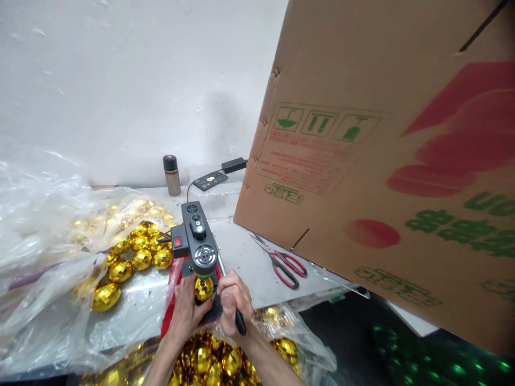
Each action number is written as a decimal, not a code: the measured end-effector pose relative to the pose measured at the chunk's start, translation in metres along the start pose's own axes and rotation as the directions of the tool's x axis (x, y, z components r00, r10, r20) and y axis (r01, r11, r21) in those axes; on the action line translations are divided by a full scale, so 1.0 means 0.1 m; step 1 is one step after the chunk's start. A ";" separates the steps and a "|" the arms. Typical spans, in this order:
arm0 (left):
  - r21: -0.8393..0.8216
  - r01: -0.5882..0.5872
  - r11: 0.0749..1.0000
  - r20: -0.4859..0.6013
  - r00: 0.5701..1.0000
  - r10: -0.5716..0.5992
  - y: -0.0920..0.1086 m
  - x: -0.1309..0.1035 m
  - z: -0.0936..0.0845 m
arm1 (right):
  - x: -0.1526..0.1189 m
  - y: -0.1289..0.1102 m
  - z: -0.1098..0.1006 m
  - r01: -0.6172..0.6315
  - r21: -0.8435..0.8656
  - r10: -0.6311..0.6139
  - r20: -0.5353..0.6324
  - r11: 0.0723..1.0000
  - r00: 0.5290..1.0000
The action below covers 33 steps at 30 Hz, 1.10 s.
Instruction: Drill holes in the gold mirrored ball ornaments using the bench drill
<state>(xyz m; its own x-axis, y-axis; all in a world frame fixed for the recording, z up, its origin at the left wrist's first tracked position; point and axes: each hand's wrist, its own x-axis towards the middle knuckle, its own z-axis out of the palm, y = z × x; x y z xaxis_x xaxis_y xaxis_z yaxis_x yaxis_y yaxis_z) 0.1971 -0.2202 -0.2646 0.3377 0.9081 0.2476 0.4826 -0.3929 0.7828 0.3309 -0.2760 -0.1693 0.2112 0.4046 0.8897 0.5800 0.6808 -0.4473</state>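
Note:
A gold mirrored ball (pixel 203 288) sits beneath the head of a small black bench machine (pixel 200 238). My left hand (pixel 188 303) has its fingers closed around the ball's lower side, holding it there. The machine's lever (pixel 240 321), with a black grip, is wrapped in my right hand (pixel 234 301). A red switch (pixel 177 242) shows on the machine's left side. Red material (pixel 171 297) lies beside the machine's base. The spot where the ball's top meets the machine head is partly hidden.
Several gold balls (pixel 142 259) lie at left, partly under clear plastic (pixel 52 257). Red-handled scissors (pixel 285 266) rest right of the machine. A large cardboard box (pixel 322 161) fills the right side. A bottle (pixel 172 176) stands behind. More gold balls (pixel 203 359) fill a bag below.

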 end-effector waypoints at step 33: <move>0.280 0.081 0.956 -0.178 0.983 -0.031 -0.37 0.83 -0.64 | 0.40 -0.31 -0.13 -0.155 0.032 0.153 0.064 0.987 0.986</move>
<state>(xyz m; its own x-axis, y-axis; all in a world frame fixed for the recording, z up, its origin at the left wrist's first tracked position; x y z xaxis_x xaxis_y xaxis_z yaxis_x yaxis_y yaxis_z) 0.1556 -0.1207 -0.2365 0.1728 0.9312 0.3208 0.7155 -0.3425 0.6089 0.3313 -0.2891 -0.1186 0.2469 0.5419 0.8034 0.5144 0.6293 -0.5825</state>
